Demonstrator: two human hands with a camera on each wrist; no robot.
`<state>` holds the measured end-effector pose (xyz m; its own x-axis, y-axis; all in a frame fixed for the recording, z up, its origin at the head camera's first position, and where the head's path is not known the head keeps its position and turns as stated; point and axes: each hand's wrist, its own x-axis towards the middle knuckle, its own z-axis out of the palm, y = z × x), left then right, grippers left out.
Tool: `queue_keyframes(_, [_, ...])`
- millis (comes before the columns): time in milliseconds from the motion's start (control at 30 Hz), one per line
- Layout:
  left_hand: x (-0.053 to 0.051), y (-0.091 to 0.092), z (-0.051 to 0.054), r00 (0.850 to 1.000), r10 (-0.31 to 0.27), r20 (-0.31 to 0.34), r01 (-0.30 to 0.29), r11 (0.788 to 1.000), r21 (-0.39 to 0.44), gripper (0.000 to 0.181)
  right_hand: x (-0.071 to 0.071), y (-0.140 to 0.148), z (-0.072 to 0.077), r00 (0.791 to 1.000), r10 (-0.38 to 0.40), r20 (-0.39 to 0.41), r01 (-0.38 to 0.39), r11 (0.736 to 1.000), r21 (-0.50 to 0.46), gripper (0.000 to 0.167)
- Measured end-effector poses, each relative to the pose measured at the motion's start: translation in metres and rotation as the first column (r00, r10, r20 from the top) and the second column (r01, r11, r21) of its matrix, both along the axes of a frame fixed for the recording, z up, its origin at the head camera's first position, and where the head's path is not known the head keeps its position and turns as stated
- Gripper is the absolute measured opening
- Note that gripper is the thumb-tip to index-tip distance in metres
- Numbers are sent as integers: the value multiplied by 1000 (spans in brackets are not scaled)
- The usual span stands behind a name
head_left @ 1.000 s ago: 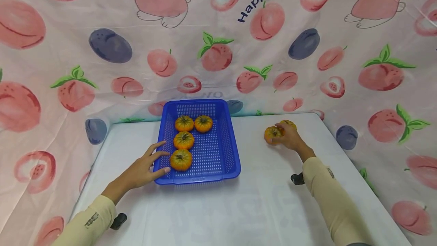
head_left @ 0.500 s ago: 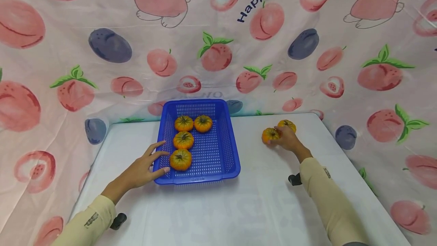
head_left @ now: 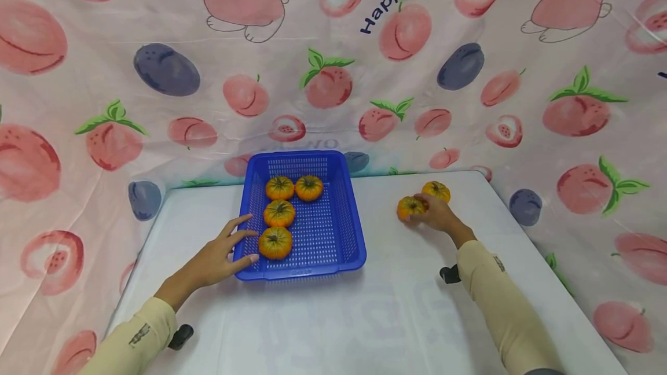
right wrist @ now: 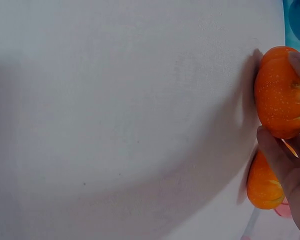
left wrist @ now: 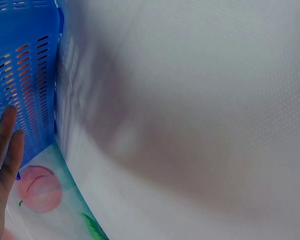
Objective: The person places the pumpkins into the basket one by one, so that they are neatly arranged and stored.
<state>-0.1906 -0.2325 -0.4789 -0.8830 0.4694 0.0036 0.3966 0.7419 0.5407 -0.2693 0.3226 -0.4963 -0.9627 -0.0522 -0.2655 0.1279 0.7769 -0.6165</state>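
Note:
My right hand [head_left: 438, 213] holds a small orange pumpkin [head_left: 411, 208] at the right of the table. In the right wrist view, thumb and fingers grip this pumpkin [right wrist: 281, 95] from opposite sides. Just behind the hand lies a second small pumpkin [head_left: 436, 191], partly covered by the fingers. At the left, my left hand [head_left: 216, 259] has its fingers spread over the side rim of a blue plastic basket [head_left: 354, 230]. Two fingers show against the basket's slotted wall [left wrist: 32, 80] in the left wrist view. Several pumpkins [head_left: 275, 242] sit inside the basket, mostly along its left side.
A white-covered table [head_left: 375, 317] carries everything. Behind it and at both sides hangs a pink cloth [head_left: 292, 74] printed with fruit. The basket stands near the table's back edge, and its right half shows bare mesh floor.
My right hand has shifted slightly left with the gripped pumpkin, widening the space from the pumpkin behind. The left hand and the basket have stayed put.

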Motion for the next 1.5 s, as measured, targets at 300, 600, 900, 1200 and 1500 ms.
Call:
queue_keyframes(300, [0, 0, 0, 1000, -1, 1, 1, 1000, -2, 63, 2, 1, 7, 1000, 17, -5, -17, 1000, -10, 73])
queue_keyframes(600, [0, 0, 0, 1000, 1, -3, -1, 1000, 2, 62, 2, 2, 19, 997, 35, -63, -36, 999, -22, 74])
queue_keyframes(900, [-1, 0, -1, 1000, -3, -10, 3, 1000, -1, 63, 5, 0, 31, 995, 41, -93, -46, 998, -52, 72])
queue_keyframes(1200, [0, 0, -1, 1000, 5, -4, -5, 1000, 1, 61, 5, -4, 50, 990, 87, -108, -93, 995, -45, 73])
queue_keyframes(1500, [-1, 0, -2, 1000, 2, -2, -2, 1000, 4, 62, -2, -8, 60, 986, 133, -101, -137, 990, -36, 76])
